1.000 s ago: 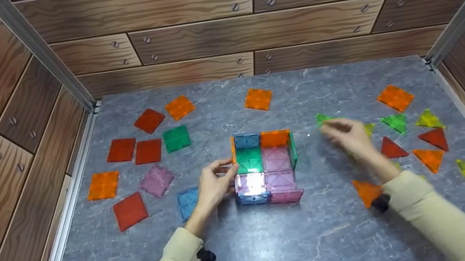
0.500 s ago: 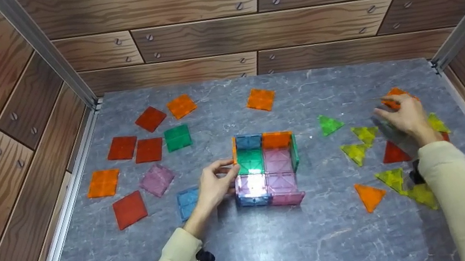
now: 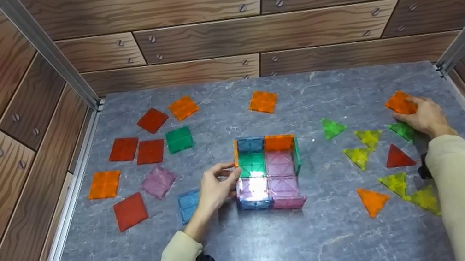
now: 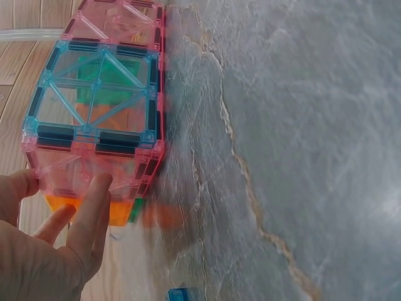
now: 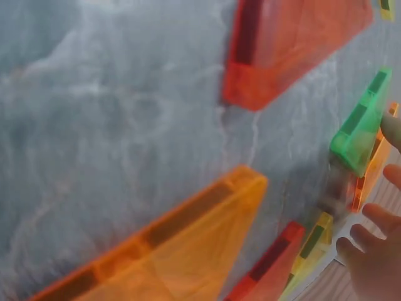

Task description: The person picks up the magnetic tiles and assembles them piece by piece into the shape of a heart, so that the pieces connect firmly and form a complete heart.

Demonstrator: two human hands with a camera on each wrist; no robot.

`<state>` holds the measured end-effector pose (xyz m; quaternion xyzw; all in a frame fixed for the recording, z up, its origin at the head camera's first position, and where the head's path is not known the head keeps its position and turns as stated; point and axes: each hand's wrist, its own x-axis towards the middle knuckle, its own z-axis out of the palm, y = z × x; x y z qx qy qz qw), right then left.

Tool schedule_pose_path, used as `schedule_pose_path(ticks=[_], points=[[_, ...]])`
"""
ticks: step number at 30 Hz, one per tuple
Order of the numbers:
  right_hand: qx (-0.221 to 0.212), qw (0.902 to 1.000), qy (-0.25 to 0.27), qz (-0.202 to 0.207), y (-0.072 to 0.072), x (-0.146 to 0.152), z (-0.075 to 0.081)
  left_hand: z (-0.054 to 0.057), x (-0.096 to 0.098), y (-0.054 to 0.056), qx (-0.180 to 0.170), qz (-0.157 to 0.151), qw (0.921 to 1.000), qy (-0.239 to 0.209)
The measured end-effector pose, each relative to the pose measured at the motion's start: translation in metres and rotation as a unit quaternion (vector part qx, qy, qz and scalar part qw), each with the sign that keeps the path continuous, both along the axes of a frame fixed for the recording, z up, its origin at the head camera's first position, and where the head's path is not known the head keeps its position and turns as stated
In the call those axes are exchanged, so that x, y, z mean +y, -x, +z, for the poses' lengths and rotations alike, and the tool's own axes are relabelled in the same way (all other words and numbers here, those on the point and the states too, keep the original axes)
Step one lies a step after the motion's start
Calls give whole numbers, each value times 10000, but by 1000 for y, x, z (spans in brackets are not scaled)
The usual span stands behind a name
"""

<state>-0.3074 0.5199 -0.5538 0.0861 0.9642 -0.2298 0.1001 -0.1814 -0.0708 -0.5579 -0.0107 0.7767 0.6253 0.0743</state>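
Note:
A low box of see-through magnetic tiles (image 3: 279,163) stands mid-table, with pink, green, blue and orange panels. My left hand (image 3: 217,184) touches its left side. In the left wrist view its thumb and fingers (image 4: 84,226) lie against a pink panel, below a blue tile (image 4: 94,91). At the far right, my right hand (image 3: 428,117) pinches an orange square tile (image 3: 400,103) between thumb and fingers. A green triangle tile (image 3: 402,131) lies just below that hand. The right wrist view shows the orange square (image 5: 374,164) partly behind the green triangle (image 5: 362,122).
Around the right forearm lie triangle tiles: yellow (image 3: 394,184), red (image 3: 399,156) and orange (image 3: 372,201). Several square tiles are spread at the left, among them red (image 3: 130,211), green (image 3: 179,139) and pink (image 3: 158,182). Wood-patterned walls (image 3: 199,37) enclose the table.
My right hand has gone from the green triangle near the box rightward to the orange square and taken hold of it. The left hand has stayed at the box.

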Motion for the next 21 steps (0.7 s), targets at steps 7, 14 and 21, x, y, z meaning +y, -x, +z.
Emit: schedule_pose_path(ticks=[7, 14, 21], points=[[114, 9999, -36, 52, -4, 3, 1, 0, 3, -1, 37, -3, 10000, 71], [580, 9982, -91, -73, -6, -15, 6, -1, 3, -1, 101, -17, 9999, 103], [1259, 9913, 330, -173, -27, -58, 11, -2, 3, -1, 53, 40, 10000, 20]])
